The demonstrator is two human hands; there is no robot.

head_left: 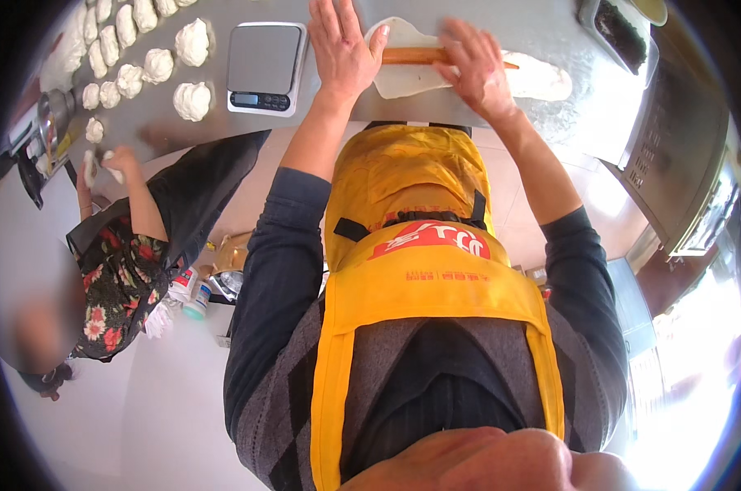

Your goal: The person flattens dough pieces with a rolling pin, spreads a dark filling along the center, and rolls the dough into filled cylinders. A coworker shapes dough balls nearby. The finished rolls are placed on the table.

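Observation:
A wooden rolling pin [413,56] lies across a thin flattened sheet of dough [401,83] on the metal worktop [339,104]. My left hand [344,55] is palm down over the pin's left end, fingers stretched forward and thumb beside the wood. Blurred by motion, my right hand [478,67] rests over the pin's right part, whose pointed tip sticks out past it. A longer pale piece of dough [542,78] extends to the right of that hand. Whether it joins the sheet is hidden by the hand.
A digital kitchen scale [265,67] stands left of my left hand. Farther left are round dough pieces [192,101] and rows of dough logs [125,26]. A plastic tub of dark filling [619,37] sits far right. At left, a co-worker's hand [120,161] holds dough.

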